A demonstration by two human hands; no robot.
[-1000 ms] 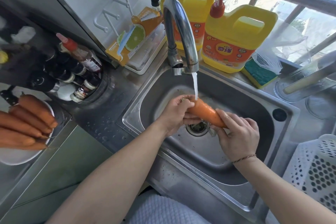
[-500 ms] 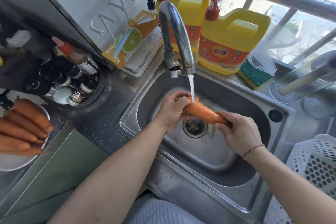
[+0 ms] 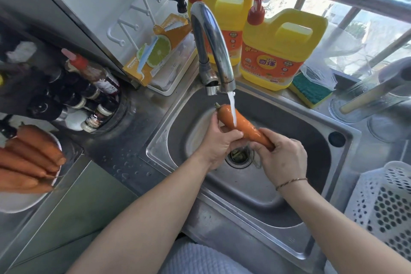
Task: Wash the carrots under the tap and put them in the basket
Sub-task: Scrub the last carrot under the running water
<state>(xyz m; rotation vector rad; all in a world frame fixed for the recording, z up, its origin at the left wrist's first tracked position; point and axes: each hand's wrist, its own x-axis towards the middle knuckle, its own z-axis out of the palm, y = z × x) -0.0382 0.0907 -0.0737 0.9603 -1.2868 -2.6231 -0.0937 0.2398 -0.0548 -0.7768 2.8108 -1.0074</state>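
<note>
Gripping wet carrot (image 3: 241, 125) under tap (image 3: 211, 46) stream, left hand (image 3: 219, 143) round its middle, right hand (image 3: 282, 158) pinching its tip; slick skin could slip into sink (image 3: 278, 202), missing basket (image 3: 382, 204)

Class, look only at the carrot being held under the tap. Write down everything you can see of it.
The carrot is orange, smooth and wet-looking, with a short brownish stub at its thick end. It lies tilted over the sink, thick end up and to the left. The water stream from the tap lands on its upper half. The left hand grips its middle; the right hand holds the narrow end, hiding the tip.
</note>
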